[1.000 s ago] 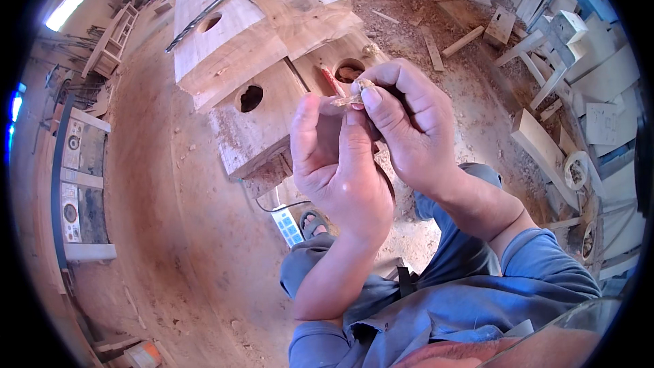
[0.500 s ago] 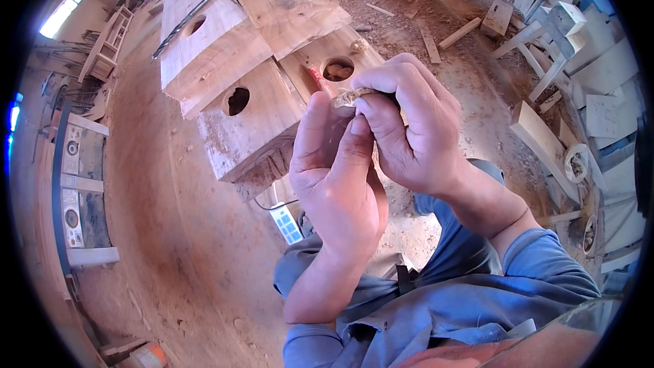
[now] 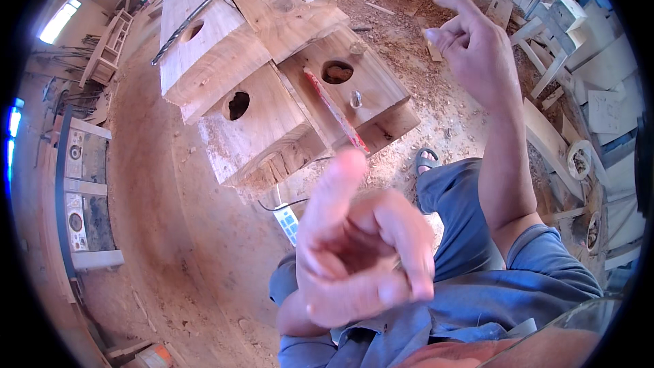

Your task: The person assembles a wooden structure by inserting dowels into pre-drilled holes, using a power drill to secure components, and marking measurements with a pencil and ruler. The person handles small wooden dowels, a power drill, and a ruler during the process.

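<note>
My left hand (image 3: 364, 252) is held low in front of my body, smeared by motion. Its index finger points up, the other fingers curl loosely apart, and nothing shows in it. Raised to the right, my right hand (image 3: 479, 54) has its thumb and index finger apart, with nothing visible between them. Beyond my left hand lie thick wooden blocks with round holes (image 3: 381, 85). A long red pencil-like stick (image 3: 334, 110) rests across them, near my left index fingertip. A small shiny, clear-looking piece (image 3: 355, 99) sits on the right block; its kind is unclear.
A dark spiral drill bit (image 3: 180, 31) lies on the far left block. Wood chips (image 3: 357, 48) are on the timber. A white power strip (image 3: 286, 223) with a dark cable is below the blocks. Offcuts and a wooden stool-like frame (image 3: 562, 34) crowd the right side.
My hands have parted: the right swung up and right, the left dropped toward me. The small crinkled piece pinched between them no longer shows there. The stick and shiny piece are uncovered.
</note>
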